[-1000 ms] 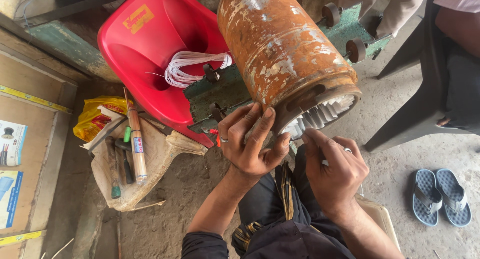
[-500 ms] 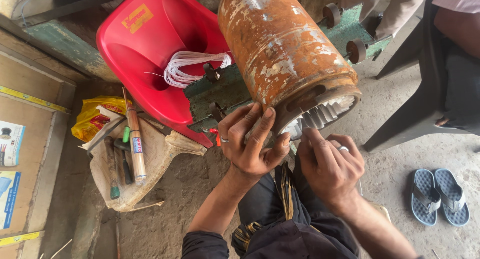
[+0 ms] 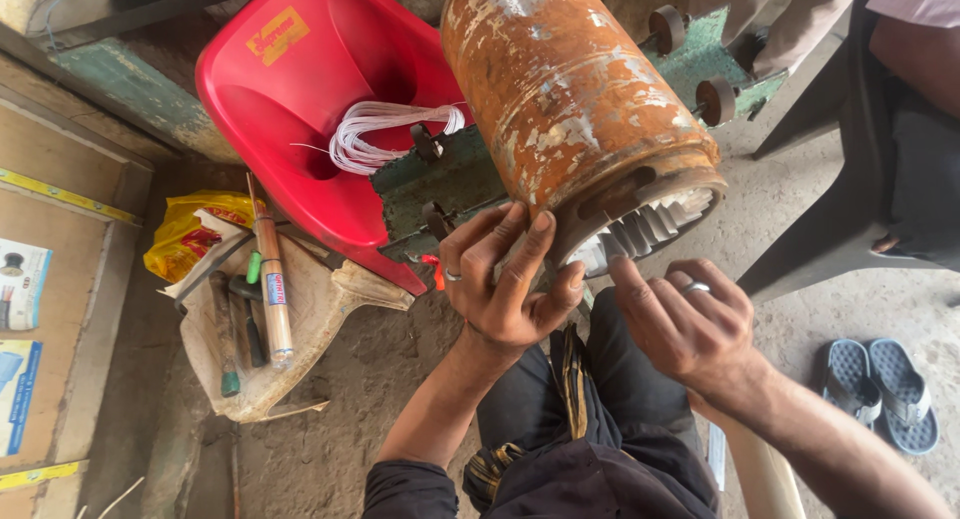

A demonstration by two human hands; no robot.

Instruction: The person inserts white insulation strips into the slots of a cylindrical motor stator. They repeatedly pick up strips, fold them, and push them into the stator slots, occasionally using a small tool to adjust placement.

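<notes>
A rusty orange motor casing [image 3: 570, 109] lies tilted on a green metal stand [image 3: 440, 184], its open end with white slot liners [image 3: 650, 229] facing me. My left hand [image 3: 505, 279] is spread against the lower rim of that open end, a ring on one finger. Just right of it, my right hand [image 3: 680, 324] has its fingers curled and its fingertips at the rim under the white liners. Whether the right hand pinches anything is hidden by the fingers.
A red plastic chair [image 3: 300, 119] lies tipped behind the stand with a coil of white wire [image 3: 385, 134] in it. Hand tools lie on a cloth bag [image 3: 300, 329] at left, beside a yellow packet [image 3: 185, 234]. Sandals [image 3: 880, 389] and another person's leg are at right.
My right hand has shifted slightly right and down along the casing rim, and its forearm is lower in view. My left hand stays pressed on the rim.
</notes>
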